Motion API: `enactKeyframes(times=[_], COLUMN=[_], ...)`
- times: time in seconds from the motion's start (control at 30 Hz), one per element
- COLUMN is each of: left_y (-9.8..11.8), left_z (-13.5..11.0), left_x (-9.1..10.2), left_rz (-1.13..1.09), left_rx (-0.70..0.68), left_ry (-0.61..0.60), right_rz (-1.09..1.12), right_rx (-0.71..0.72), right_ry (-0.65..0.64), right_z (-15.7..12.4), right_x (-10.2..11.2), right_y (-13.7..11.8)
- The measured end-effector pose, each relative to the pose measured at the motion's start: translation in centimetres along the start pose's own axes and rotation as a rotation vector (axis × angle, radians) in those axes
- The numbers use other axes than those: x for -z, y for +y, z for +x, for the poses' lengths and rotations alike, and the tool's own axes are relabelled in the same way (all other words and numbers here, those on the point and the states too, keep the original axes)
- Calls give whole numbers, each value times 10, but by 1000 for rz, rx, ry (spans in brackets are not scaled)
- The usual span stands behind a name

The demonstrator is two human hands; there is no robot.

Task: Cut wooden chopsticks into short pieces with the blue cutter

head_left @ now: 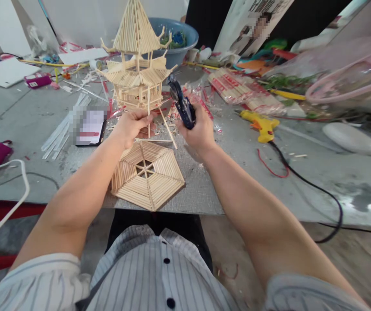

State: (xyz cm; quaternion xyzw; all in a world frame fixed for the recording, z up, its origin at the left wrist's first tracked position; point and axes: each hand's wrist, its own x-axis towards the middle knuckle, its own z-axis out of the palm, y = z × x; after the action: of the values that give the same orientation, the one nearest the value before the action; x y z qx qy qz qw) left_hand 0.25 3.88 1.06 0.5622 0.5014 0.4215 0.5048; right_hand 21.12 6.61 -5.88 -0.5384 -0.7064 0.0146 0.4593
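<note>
My left hand (132, 127) pinches a thin wooden stick (149, 106), held upright between thumb and fingers. In my right hand (200, 129) is a dark blue pair of hand cutters (183, 106), tilted up and to the left, its head apart from the stick. Behind both hands stands a pagoda model (136, 73) built of wooden sticks, with a pointed roof and upturned corners. Close to me a hexagonal stick panel (162, 183) with a small spoked opening lies flat by the table's front edge. More loose sticks (168, 127) lie between my hands.
A yellow glue gun (261, 125) with a black cord lies right, near a white oval object (350, 137). A phone (91, 125) and clear glue sticks (64, 129) are left. Packaged sticks (231, 85) and a blue basin (185, 41) stand farther back on the grey table (205, 185).
</note>
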Motion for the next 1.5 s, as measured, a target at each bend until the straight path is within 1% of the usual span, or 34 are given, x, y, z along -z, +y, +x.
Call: enactKeyframes(times=[0.03,0.1,0.17,0.2,0.27,0.33,0.43,0.6,0.7,0.83,0.93,1.1,1.2,1.27,1.3,1.37,1.43,1.47,1.5], left_y=[-1,-4,-7,-9,-10,-10,-9,-12,-15,-13,-10,-5,-4,-6,-8,-13,-16,-16,-16], left_z=[2,5,8,10,11,11,10,13,16,16,12,7,6,8,10,15,19,20,21], left_x=[3,9,16,18,22,23,18,3,-2,-4,-6,-12,-13,-11,-8,-3,2,4,4], left_rz=[92,337,647,800,1051,1199,1293,1404,1456,1519,1546,1564,1557,1514,1464,1275,948,747,537], left_rx=[-24,-114,-208,-234,-240,-220,-214,-247,-240,-236,-236,-234,-214,-238,-264,-300,-260,-213,-160], left_ry=[11,71,138,154,147,120,64,-109,-144,-174,-180,-203,-241,-237,-207,-75,84,146,183], right_rz=[-6,-24,-36,-37,-31,-25,-25,-63,-76,-64,-45,-57,-67,-60,-53,-32,-5,8,20], right_rx=[-7,-23,-39,-44,-49,-48,-46,-37,-27,-29,-27,1,-6,-6,-4,2,6,6,8], right_ry=[20,38,36,34,27,13,-5,-17,-17,-30,-32,4,-8,-23,-25,-13,7,12,13], right_z=[1,2,1,1,0,0,-1,-1,-1,-1,-1,0,-1,0,0,1,1,1,0], right_x=[-2,-4,-4,-4,-4,-4,-5,-7,-7,-6,-5,-5,-3,-2,-1,1,1,2,2], right_y=[5,11,13,12,11,10,10,11,11,10,9,8,7,6,6,5,4,3,2])
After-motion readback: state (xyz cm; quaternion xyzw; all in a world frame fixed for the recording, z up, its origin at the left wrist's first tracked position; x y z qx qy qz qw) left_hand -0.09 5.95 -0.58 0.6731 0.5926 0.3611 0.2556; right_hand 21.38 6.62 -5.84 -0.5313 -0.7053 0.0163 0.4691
